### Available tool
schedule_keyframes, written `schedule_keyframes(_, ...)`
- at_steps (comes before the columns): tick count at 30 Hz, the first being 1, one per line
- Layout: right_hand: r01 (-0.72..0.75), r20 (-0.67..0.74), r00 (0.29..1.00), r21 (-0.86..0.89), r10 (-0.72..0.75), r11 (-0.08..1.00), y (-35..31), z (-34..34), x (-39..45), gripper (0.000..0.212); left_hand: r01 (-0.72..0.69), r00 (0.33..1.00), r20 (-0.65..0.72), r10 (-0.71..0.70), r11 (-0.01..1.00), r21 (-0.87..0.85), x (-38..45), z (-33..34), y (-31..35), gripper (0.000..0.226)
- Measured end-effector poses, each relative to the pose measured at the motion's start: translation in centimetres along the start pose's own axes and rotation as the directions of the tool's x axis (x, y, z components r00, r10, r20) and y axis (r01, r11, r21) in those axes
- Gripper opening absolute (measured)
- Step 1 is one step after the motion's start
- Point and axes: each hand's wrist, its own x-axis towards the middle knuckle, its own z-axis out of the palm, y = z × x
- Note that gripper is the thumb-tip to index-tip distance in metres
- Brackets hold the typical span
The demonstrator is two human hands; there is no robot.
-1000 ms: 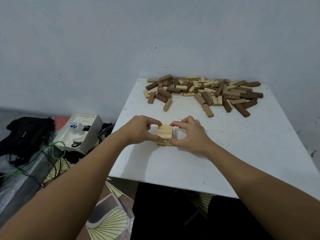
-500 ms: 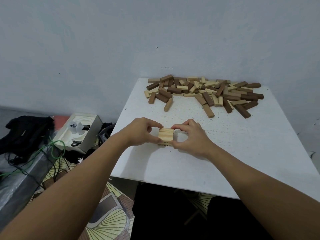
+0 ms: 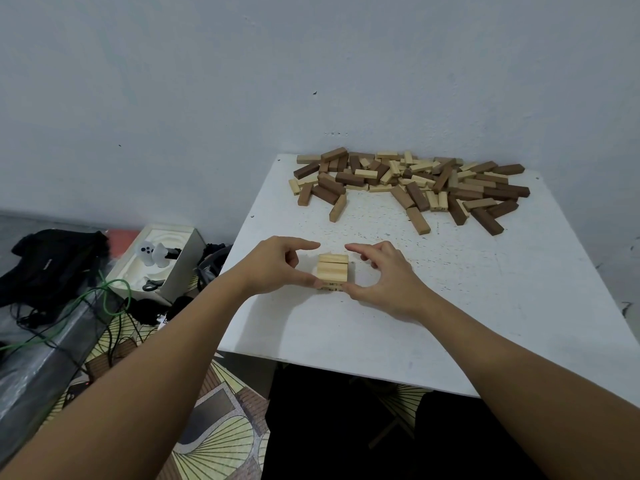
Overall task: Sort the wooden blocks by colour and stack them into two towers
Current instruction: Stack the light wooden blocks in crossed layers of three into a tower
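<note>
- A short stack of light wooden blocks (image 3: 332, 271) stands near the front of the white tabletop (image 3: 450, 306).
- Left hand (image 3: 277, 266): thumb touches the stack's lower left corner; grip loose, forefinger lifted clear.
- Right hand (image 3: 384, 277): thumb at the lower right corner; fingers curled, apart from the stack.
- The pile of mixed light and dark blocks (image 3: 408, 183) lies along the far edge.

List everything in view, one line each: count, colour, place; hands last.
light tower: one, pale wood, two layers showing, near middle of table
block pile: many, pale and dark brown mixed, far side of table
table: one, white, against the wall
open box: one, white, floor left of table
black bag: one, floor far left
green cable: one, floor left
left hand: thumb touching tower's left side
right hand: thumb at tower's right side
</note>
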Motion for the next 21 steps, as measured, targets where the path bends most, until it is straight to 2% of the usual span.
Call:
schedule_keyframes(6, -0.007, 0.01, 1.0, 0.012, 0.007, 1.0, 0.27, 0.17, -0.02, 0.076, 0.018, 1.0, 0.002, -0.017, 0.997, -0.074, 0.07, 0.25, -0.4, 0.066)
schedule_keyframes(12, -0.002, 0.002, 1.0, 0.057, 0.002, 0.998, 0.49, 0.28, 0.12, 0.066, 0.009, 1.0, 0.012, -0.008, 0.993, -0.119, 0.07, 0.21, -0.03, 0.052)
schedule_keyframes(17, -0.004, -0.005, 1.0, 0.074, 0.004, 0.997, 0.35, 0.19, 0.2, 0.063, 0.024, 1.0, 0.011, -0.022, 0.992, -0.126, 0.13, 0.27, -0.29, 0.053)
schedule_keyframes(21, -0.009, -0.008, 1.0, 0.079, 0.01, 0.997, 0.4, 0.23, 0.13, 0.069, 0.041, 0.999, 0.018, -0.039, 0.987, -0.153, 0.11, 0.27, -0.42, 0.056)
